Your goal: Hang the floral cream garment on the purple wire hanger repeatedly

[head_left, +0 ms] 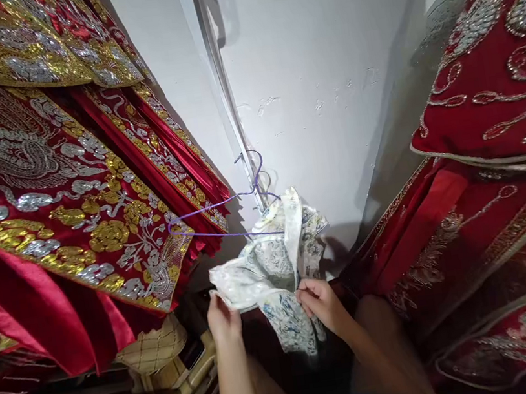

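Observation:
A white floral garment with blue and green print hangs partly on a purple wire hanger. Its right side is over the hanger's right arm, while the hanger's left arm sticks out bare. My left hand pinches the garment's left edge and holds it out to the side. Fingers closed, my right hand grips the front edge near the middle. Below my hands the lower cloth dangles in folds. The hanger's hook sits by a white vertical strip on the wall.
Red dresses with gold and silver sequins hang close on the left. More beaded red garments hang on the right. A pale wall stands ahead. At lower left is wooden furniture with a quilted beige item.

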`<state>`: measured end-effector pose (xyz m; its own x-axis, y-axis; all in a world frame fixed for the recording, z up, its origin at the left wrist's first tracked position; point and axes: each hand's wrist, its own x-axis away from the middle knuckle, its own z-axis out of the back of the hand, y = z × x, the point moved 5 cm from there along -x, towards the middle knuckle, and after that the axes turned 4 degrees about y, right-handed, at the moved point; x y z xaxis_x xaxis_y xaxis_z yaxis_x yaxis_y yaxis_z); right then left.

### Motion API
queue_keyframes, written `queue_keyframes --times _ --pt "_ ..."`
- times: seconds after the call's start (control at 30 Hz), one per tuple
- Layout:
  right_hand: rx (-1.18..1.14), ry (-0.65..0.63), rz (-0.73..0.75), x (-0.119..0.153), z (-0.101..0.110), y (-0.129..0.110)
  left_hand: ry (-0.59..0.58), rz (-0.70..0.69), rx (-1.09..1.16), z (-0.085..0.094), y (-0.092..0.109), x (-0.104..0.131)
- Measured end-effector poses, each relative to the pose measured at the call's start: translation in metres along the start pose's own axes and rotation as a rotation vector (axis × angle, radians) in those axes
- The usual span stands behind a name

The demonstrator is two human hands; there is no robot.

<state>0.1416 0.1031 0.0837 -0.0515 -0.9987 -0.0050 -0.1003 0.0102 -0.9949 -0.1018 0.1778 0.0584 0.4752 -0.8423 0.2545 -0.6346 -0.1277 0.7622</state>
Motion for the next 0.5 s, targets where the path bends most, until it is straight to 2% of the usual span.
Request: queue_keyframes --times 0.1,0.17,0.3,0.37,0.43,0.5 --pt "0.054 0.019 -0.031 0.001 0.009 0.010 0.027 0.079 0.012 0.007 -0.018 0.020" --pt "0.083 -0.001 -0.064 0.003 0.014 0.019 -0.045 0.117 0.040 -0.003 -0.015 0.035" --pt "0.180 -0.154 -0.143 0.007 0.018 0.037 -0.364 0.144 0.012 -0.046 0.000 0.079" --pt "0.282 -0.229 -0.135 0.007 0.017 0.040 -0.486 0.166 -0.034 -0.062 0.000 0.104" --pt "0.309 -0.220 -0.072 0.005 0.018 0.036 -0.597 0.181 -0.135 -0.073 -0.008 0.129" --pt "0.231 -0.178 -0.024 0.004 0.021 0.028 -0.756 0.150 -0.314 -0.081 -0.017 0.154"
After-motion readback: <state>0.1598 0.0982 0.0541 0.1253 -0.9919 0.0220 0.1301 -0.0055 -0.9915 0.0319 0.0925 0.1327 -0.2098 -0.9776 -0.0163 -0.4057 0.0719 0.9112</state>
